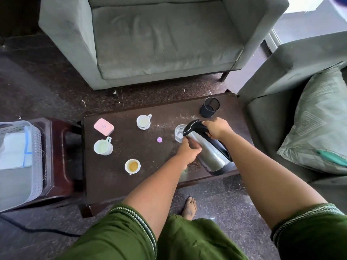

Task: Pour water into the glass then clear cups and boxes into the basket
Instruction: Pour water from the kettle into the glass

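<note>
A steel kettle (211,152) with a black lid and handle is tilted leftward, its spout over a clear glass (179,133) on the dark wooden table (116,184). My right hand (217,128) grips the kettle's handle. My left hand (187,150) is pressed against the kettle's steel body near the spout. Left of the glass stand three white cups: one at the back (143,121), one at mid left (103,146), and one at the front holding brown liquid (132,166). A pink box (103,127) lies at the table's back left. A white plastic basket (20,162) stands far left on a stool.
A black mesh cup (209,107) stands at the table's back right. A small purple cap (159,140) lies mid-table. A grey sofa (159,40) is behind the table, and an armchair with a green cushion (317,124) is on the right. My bare foot (189,208) is by the table's front edge.
</note>
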Action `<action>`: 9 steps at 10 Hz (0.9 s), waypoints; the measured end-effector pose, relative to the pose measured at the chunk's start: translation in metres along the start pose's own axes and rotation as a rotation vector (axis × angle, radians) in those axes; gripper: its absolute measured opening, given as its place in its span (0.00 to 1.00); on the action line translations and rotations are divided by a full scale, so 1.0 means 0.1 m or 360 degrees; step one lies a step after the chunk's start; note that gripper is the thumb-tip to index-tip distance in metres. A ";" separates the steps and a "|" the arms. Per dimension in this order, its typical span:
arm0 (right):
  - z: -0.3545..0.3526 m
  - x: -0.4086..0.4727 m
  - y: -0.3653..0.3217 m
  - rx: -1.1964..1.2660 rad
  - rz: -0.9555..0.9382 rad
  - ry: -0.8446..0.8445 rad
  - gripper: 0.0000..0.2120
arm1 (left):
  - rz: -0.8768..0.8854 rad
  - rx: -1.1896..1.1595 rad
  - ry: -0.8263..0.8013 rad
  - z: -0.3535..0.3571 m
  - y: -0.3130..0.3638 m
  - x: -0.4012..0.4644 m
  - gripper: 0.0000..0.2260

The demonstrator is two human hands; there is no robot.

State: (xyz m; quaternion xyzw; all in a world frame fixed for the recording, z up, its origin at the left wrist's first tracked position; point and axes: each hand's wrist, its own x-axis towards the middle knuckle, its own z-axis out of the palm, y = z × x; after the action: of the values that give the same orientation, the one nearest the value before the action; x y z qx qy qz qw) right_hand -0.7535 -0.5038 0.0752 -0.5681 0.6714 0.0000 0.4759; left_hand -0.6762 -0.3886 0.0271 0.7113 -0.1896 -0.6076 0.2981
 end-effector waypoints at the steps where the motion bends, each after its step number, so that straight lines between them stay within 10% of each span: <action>1: -0.01 -0.02 -0.02 -0.0033 0.0037 -0.0014 0.17 | -0.0001 0.0003 0.0002 0.01 0.00 -0.01 0.36; 9: -0.12 -0.11 0.00 -0.0443 -0.0247 -0.0034 0.15 | 0.0007 -0.0010 -0.0024 0.01 -0.01 -0.05 0.37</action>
State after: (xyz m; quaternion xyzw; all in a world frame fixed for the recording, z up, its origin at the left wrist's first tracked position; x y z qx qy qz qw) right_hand -0.7623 -0.5016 0.0890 -0.6787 0.6139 0.0622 0.3983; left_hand -0.6782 -0.3852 0.0304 0.7055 -0.1914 -0.6128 0.3001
